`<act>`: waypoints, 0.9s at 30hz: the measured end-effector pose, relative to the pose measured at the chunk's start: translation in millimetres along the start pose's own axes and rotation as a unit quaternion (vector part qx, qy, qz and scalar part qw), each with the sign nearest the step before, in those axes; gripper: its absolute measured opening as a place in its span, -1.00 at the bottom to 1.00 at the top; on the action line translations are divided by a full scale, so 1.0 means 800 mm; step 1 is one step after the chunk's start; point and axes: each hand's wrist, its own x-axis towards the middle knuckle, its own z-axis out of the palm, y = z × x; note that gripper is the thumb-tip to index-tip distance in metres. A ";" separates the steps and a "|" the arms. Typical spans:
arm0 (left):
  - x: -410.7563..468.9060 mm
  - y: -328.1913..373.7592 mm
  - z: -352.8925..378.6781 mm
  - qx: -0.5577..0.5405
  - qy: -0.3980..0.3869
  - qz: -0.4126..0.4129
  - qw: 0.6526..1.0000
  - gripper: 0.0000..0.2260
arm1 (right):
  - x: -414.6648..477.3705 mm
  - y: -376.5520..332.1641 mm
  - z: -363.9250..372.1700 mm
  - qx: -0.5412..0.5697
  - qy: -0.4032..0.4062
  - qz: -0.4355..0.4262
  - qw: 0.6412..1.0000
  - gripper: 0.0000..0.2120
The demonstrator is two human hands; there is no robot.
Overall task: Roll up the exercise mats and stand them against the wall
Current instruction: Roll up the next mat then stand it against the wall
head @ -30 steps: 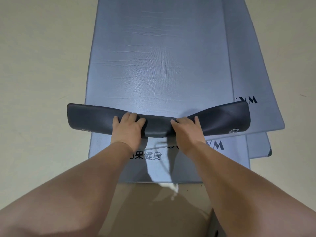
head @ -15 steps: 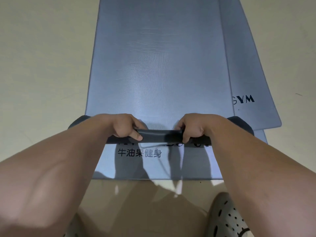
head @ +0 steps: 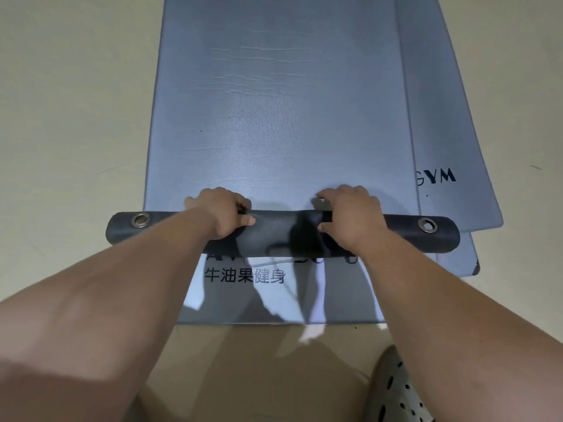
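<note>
Nearest, below the right forearm, sits a perforated clog (head: 396,388) on the beige floor (head: 70,117). Just short of the hands lies an uncovered lower mat (head: 344,300) printed with Chinese lettering. Across it runs the roll (head: 280,233) of the top exercise mat, dark underside outward, a metal eyelet (head: 140,220) showing at each end. The left hand (head: 224,211) and right hand (head: 350,214) grip its middle, fingers curled over the far side and thumbs on the near face.

A second ago this end was only a loose fold under flat palms; now it is a firm tube, so rolling is properly started but barely advanced. Beyond the knuckles most of the top mat (head: 280,117) lies flat. To the right of the right hand, a mat marked GYM (head: 451,147) pokes out. No wall is in view.
</note>
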 end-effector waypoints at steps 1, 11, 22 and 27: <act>-0.002 0.006 0.001 0.029 0.019 -0.014 0.999 -0.66 | -0.007 -0.009 0.006 -0.020 0.057 -0.007 0.998 -0.51; -0.002 0.023 0.032 0.079 0.143 -0.055 0.985 -0.60 | -0.072 -0.028 0.106 -0.075 0.135 -0.076 0.985 -0.18; -0.060 0.024 0.082 0.149 0.233 0.141 0.951 -0.47 | -0.020 -0.039 0.054 -0.075 -0.023 -0.046 0.996 -0.20; -0.046 0.022 0.065 0.126 0.211 0.120 0.962 -0.50 | -0.003 -0.032 0.032 -0.028 -0.052 -0.057 0.997 -0.15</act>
